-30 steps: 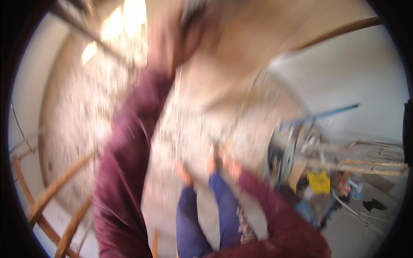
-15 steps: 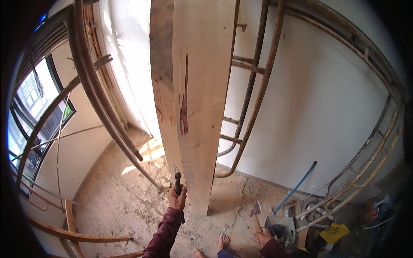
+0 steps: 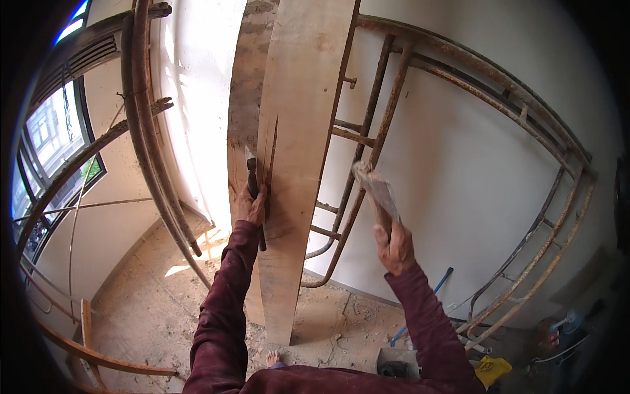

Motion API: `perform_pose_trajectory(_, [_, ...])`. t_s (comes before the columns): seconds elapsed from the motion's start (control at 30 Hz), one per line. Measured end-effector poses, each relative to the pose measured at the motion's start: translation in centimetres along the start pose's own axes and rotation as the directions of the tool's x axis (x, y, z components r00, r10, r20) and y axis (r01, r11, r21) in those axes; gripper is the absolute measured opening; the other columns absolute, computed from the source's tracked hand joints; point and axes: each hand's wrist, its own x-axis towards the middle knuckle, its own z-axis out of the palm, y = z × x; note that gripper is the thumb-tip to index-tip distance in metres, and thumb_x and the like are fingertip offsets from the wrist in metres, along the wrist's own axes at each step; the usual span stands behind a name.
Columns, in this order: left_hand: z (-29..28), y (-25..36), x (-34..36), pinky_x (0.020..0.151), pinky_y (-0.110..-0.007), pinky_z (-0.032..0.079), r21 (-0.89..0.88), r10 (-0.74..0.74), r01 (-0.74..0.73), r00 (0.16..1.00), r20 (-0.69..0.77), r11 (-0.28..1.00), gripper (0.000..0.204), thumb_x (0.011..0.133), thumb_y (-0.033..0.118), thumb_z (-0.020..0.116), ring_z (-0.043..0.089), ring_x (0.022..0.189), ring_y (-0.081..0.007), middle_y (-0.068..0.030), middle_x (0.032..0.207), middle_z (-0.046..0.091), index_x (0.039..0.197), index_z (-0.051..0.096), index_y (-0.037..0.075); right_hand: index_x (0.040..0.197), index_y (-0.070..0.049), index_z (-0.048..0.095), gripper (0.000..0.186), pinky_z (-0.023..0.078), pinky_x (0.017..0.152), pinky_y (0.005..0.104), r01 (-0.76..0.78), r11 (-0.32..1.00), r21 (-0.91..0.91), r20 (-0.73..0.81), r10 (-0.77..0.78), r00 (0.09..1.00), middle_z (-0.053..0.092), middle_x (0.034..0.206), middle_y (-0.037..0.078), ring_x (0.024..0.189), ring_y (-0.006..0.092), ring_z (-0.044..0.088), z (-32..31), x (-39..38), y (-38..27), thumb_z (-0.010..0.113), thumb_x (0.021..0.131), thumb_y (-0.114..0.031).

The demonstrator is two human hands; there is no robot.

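Note:
My left hand (image 3: 251, 205) is closed around the dark shaft of a hand tool (image 3: 252, 172) with a narrow, pale metal tip. This tip points up and lies against or close to the darker left face of a tall upright timber (image 3: 295, 111). A long dark split (image 3: 271, 151) runs down the timber's pale front near my left fingers. To the right of it, my right hand (image 3: 396, 249) grips the wooden handle of a raised hatchet (image 3: 380, 190). The hatchet head is blurred and apart from the timber.
Rusty scaffold frames (image 3: 387, 111) stand right of the timber, with more pipes (image 3: 141, 131) to the left by a window (image 3: 56, 138). Rubble litters the floor (image 3: 141, 308). Low right are a blue pole (image 3: 444, 279), a grey tub (image 3: 407, 358) and a yellow bag (image 3: 492, 371).
My right hand has raised the hatchet from low by the tub to beside the timber. My left hand has moved up along the timber with its tool. The view has shifted.

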Motion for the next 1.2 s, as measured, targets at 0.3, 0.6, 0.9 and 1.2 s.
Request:
perform_pose_trajectory(0.3, [2.0, -0.5, -0.3, 0.066, -0.038, 0.049, 0.033, 0.230, -0.228, 0.969, -0.093, 0.973, 0.030, 0.087, 0.027, 0.062, 0.065, 0.075, -0.0338, -0.0194, 0.080, 0.065, 0.106, 0.058, 0.004, 0.099, 0.001, 0.050, 0.050, 0.039, 0.046, 0.0362, 0.227, 0.972, -0.058, -0.217, -0.234, 0.948, 0.051, 0.060, 0.012, 0.050, 0.0270, 0.053, -2.0, 14.8, -6.5, 0.047, 0.093, -0.049])
perform_pose_trajectory(0.6, [0.9, 0.0, -0.4, 0.061, -0.043, 0.046, 0.002, 0.235, -0.235, 0.972, -0.013, 0.972, 0.029, 0.087, 0.028, 0.062, 0.062, 0.074, -0.0417, -0.0228, 0.077, 0.062, 0.100, 0.055, 0.002, 0.097, -0.002, 0.048, 0.030, 0.046, 0.054, 0.0498, -0.085, 0.868, -0.489, -0.090, 0.047, 0.995, 0.057, 0.066, 0.026, 0.067, 0.0467, 0.058, 1.6, 14.0, -3.2, 0.056, 0.091, -0.030])
perform_pose_trajectory(0.9, [0.9, 0.7, -0.1, 0.062, -0.043, 0.047, -0.008, 0.192, -0.192, 0.981, 0.004, 0.981, 0.028, 0.088, 0.022, 0.061, 0.061, 0.079, -0.0446, -0.0262, 0.081, 0.062, 0.101, 0.054, -0.002, 0.108, 0.000, 0.048, 0.034, 0.047, 0.061, 0.0446, 0.024, 0.929, -0.368, -0.181, -0.097, 0.979, 0.058, 0.072, 0.025, 0.073, 0.0464, 0.059, -2.6, 19.2, -6.8, 0.050, 0.096, -0.032])
perform_pose_trajectory(1.2, [0.5, 1.1, -0.8, 0.066, -0.037, 0.047, -0.080, 0.183, -0.185, 0.983, -0.033, 0.979, 0.025, 0.088, 0.017, 0.061, 0.063, 0.074, -0.0318, -0.0197, 0.078, 0.061, 0.104, 0.056, -0.001, 0.098, -0.005, 0.049, 0.030, 0.045, 0.053, 0.0351, 0.331, 0.878, -0.346, -0.480, -0.469, 0.741, 0.055, 0.062, 0.012, 0.058, 0.0266, 0.059, -8.3, 31.4, -9.6, 0.046, 0.098, -0.035])
